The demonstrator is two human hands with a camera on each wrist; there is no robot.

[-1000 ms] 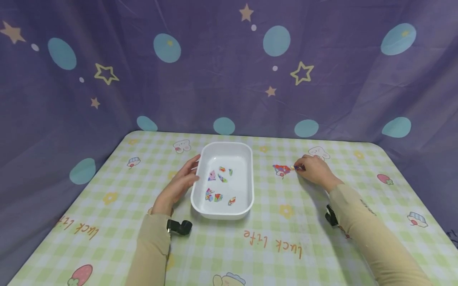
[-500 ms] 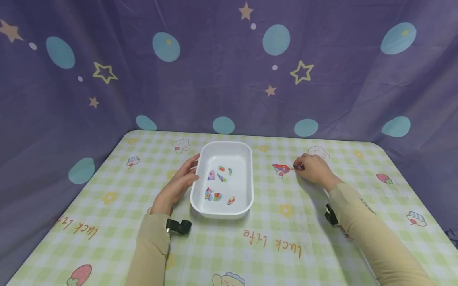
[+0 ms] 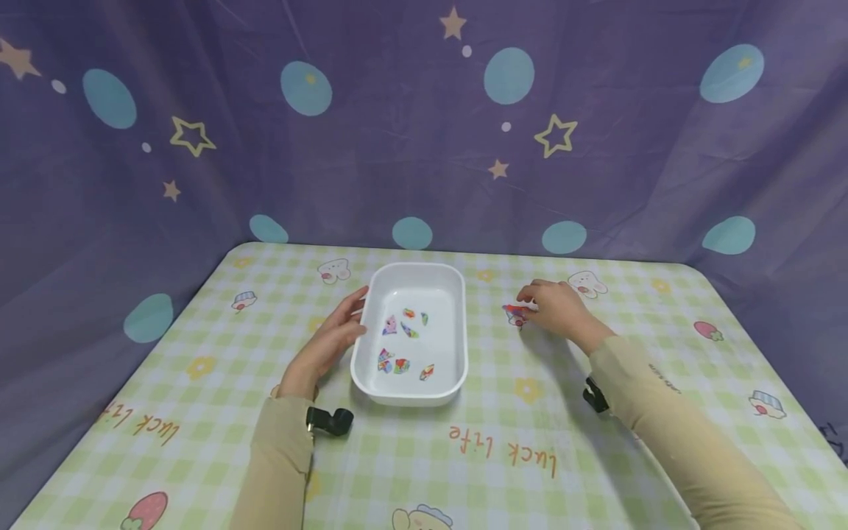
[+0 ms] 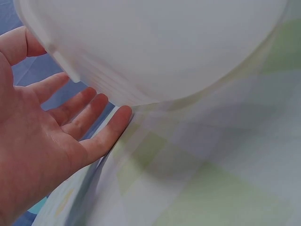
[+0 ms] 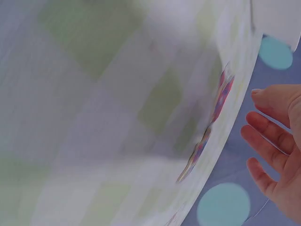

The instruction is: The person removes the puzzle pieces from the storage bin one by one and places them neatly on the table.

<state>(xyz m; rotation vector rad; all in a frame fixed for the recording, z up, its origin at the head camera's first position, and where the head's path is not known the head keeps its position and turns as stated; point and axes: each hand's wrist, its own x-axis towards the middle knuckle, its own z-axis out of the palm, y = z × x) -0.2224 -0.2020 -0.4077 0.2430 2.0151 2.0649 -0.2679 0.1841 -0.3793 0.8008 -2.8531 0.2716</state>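
- White tray [image 3: 411, 401] on checked cloth [image 3: 490, 486]; clock below centred on tray, 12 at far side.
- Partway, I judge: at least two bright pieces [image 5: 223, 96] lie on the cloth between 2 and 3 o'clock, nearly end to end.
- About seven small pieces [image 3: 402, 366] lie loose in the tray; these seem the share left to handle.
- Left hand [image 3: 327, 342] at 9 o'clock, fingers spread and nearly straight against the tray's side; no firm grip seen.
- Right hand [image 3: 559, 309] near 3 o'clock, just beside the bright pieces, fingers loosely bent and apart, nothing seen held.
- Head view: right fingers cover part of the bright pieces.
- Right wrist view: pieces seen nearly edge-on, pictures unreadable; cannot tell whether they touch.
- Left wrist view: tray cut off, inside hidden.
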